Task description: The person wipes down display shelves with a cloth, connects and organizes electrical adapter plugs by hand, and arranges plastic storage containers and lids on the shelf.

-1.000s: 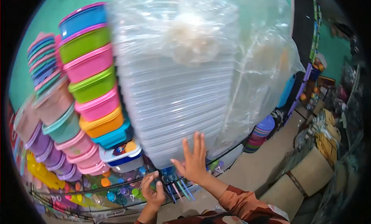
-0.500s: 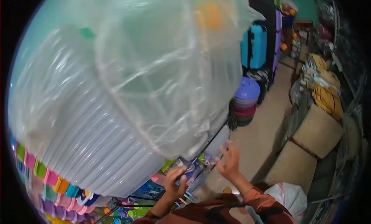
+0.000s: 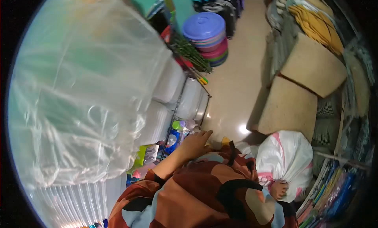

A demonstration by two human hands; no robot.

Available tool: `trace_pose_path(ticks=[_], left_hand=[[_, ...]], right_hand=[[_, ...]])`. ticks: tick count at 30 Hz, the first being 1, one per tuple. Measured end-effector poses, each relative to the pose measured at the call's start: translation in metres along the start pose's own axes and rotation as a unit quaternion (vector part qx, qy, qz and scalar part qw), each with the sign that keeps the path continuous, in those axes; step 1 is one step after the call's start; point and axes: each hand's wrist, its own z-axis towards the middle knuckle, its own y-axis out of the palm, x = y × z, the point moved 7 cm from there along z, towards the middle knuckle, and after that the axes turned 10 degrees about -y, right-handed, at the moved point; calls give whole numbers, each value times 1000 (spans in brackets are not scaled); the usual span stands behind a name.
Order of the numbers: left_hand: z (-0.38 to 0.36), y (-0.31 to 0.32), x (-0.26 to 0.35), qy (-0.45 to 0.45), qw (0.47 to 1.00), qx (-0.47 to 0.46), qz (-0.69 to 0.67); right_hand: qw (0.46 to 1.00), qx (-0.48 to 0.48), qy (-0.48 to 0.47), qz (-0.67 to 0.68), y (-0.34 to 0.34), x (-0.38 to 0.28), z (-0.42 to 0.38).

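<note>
My left hand (image 3: 195, 145) reaches across in front of my patterned top, beside the rack's right end. Its fingers are stretched out and it holds nothing I can see; small bottles and packets (image 3: 173, 140) sit on the rack just left of it. Low on the right, my right hand (image 3: 278, 190) has its fingers curled on a white sack (image 3: 285, 159) with pink stripes. Folds in the sack run toward that hand, and part of the hand is hidden.
Clear plastic wrap (image 3: 90, 94) covers stacked containers on the left. Lidded tubs (image 3: 206, 35) stand on the floor (image 3: 232, 94) ahead. Brown cartons (image 3: 289, 106) and packed goods (image 3: 330, 188) line the right side. A thin metal rack (image 3: 207, 106) edges the left.
The view has swung right and down. My right hand has moved from in front of me down to the white sack. My left hand has shifted toward the rack's right end.
</note>
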Motion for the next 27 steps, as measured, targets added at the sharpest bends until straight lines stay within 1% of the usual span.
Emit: trace_pose_path(ticks=[2, 3, 4, 5, 6, 7, 8, 9, 10, 12, 13, 14, 15, 16, 17, 18, 19, 21, 22, 24, 26, 27], left_hand=[[17, 3, 14, 46, 998, -32, 20], [26, 0, 20, 54, 998, -40, 20], [36, -2, 27, 61, 997, -46, 19], [45, -5, 34, 98, 994, -23, 34], [53, -5, 41, 114, 992, -33, 39], [62, -10, 46, 114, 992, -30, 53], [70, -14, 50, 112, 991, -23, 65], [78, -17, 56, 136, 989, -19, 59], [86, -21, 59, 145, 987, -17, 61], [101, -32, 73, 158, 986, -21, 58], [111, -37, 75, 163, 985, -14, 56], [122, -39, 75, 162, 985, -28, 50], [134, -44, 73, 159, 986, -38, 44], [145, -54, 73, 156, 987, -23, 39], [157, -61, 71, 145, 989, -31, 30], [169, -69, 67, 133, 990, -38, 20], [187, -74, 59, 156, 988, -15, 11], [212, -98, 51, 131, 991, 1, -2], [225, -111, 46, 112, 994, 1, -8], [244, -137, 33, 86, 995, 25, -49], [257, -158, 15, 117, 984, 96, -91], [261, -167, 5, 106, 984, 110, -97]], right_hand=[[994, -39, 104, -25, 5, 27, -18], [985, -57, 159, -40, 3, 42, -26], [943, -296, 138, 56, 8, 31, -26], [934, -298, 158, 115, 1, 27, -20], [922, -296, 174, 176, -3, 24, -15], [919, -296, 190, 175, -9, 26, -13], [913, -276, 230, 194, -16, 29, -11], [905, -255, 266, 214, -22, 32, -8], [903, -251, 274, 216, -25, 35, -8], [864, -261, 323, 286, -31, 42, -10], [869, -237, 320, 294, -47, 44, -4], [875, -140, 304, 350, -30, 50, -5], [842, -74, 301, 442, -29, 50, 3], [831, 35, 290, 473, 29, 58, 4], [737, 75, 308, 597, 36, 50, 24], [624, 107, 315, 707, 33, 38, 52], [620, 110, 299, 717, 18, 20, 86], [644, 106, 240, 718, -72, -40, 161], [756, 119, 182, 617, -124, -73, 193], [753, 107, 59, 646, -159, -158, 261], [668, 36, -34, 742, -245, -255, 300], [636, 20, -101, 764, -274, -303, 314]])
